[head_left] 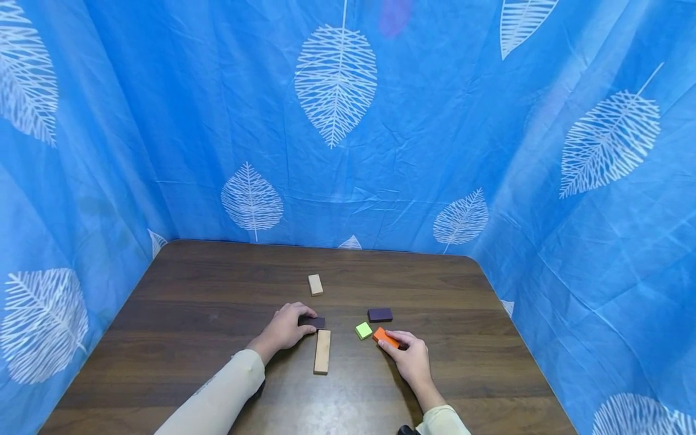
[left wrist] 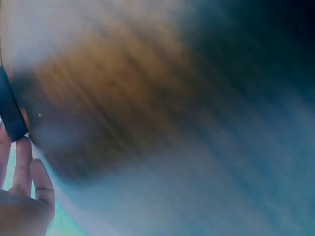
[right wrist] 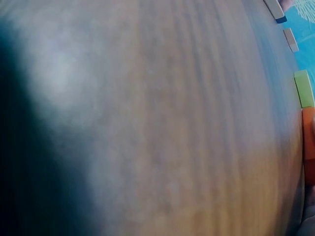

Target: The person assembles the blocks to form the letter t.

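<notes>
My left hand [head_left: 285, 326] pinches a dark block [head_left: 318, 322] between thumb and fingers. The block lies flat at the far end of a long pale wooden block [head_left: 322, 352]. At the left edge of the left wrist view, fingertips [left wrist: 23, 152] meet the dark block [left wrist: 11, 110]. On the right side, my right hand [head_left: 414, 361] grips an orange block [head_left: 385, 337], thumb on the near side and fingers on the far side. A small lime-green block [head_left: 363, 330] sits right at the orange block's left corner. The right wrist view shows the orange block [right wrist: 308, 142] beside the green one [right wrist: 303, 88].
A dark purple block [head_left: 380, 315] lies just beyond the green and orange ones. Farther back is a short pale wooden block [head_left: 315, 284]. All lie on a brown wood-grain table [head_left: 217, 290], with a blue leaf-patterned curtain [head_left: 380, 181] around its back and sides.
</notes>
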`<state>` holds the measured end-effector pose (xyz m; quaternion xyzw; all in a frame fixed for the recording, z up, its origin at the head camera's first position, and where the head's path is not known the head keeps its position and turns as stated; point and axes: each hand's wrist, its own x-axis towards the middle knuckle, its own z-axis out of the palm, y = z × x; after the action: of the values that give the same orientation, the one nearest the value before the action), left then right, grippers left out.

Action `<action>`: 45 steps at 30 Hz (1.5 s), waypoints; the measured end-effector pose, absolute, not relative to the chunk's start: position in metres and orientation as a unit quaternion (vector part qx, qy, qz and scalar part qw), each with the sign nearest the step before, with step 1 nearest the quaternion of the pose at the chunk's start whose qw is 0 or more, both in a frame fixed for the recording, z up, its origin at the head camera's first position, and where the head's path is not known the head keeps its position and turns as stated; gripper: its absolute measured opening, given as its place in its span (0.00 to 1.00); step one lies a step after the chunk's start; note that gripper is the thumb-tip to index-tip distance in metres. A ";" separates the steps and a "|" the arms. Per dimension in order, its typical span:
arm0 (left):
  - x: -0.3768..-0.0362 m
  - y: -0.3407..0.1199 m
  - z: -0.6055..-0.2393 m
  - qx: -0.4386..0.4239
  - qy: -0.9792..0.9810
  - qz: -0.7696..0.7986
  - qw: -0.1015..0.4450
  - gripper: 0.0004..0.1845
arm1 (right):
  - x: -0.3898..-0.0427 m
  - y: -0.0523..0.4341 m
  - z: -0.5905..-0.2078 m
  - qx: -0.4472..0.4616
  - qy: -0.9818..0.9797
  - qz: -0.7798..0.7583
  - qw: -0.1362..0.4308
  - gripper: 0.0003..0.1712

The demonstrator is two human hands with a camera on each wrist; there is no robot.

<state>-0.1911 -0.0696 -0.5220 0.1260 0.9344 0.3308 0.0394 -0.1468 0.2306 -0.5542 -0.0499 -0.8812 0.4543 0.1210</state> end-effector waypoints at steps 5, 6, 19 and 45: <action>-0.189 -0.068 -0.519 0.124 0.937 0.323 0.046 0.14 | -0.147 0.231 -0.555 -0.051 -0.883 0.451 0.121 0.17; -0.189 -0.068 -0.519 0.122 0.936 0.327 0.047 0.16 | -0.148 0.231 -0.555 -0.052 -0.884 0.449 0.121 0.17; -0.191 -0.063 -0.522 0.142 0.938 0.310 0.055 0.27 | -0.147 0.228 -0.553 -0.053 -0.883 0.451 0.116 0.17; -0.192 -0.057 -0.526 0.074 0.927 0.361 0.071 0.22 | -0.148 0.233 -0.549 -0.050 -0.894 0.431 0.111 0.17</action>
<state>-0.1918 -0.0568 -0.5264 0.0738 0.9268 0.3615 0.0707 -0.1484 0.2328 -0.5487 -0.0500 -0.8940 0.4311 0.1115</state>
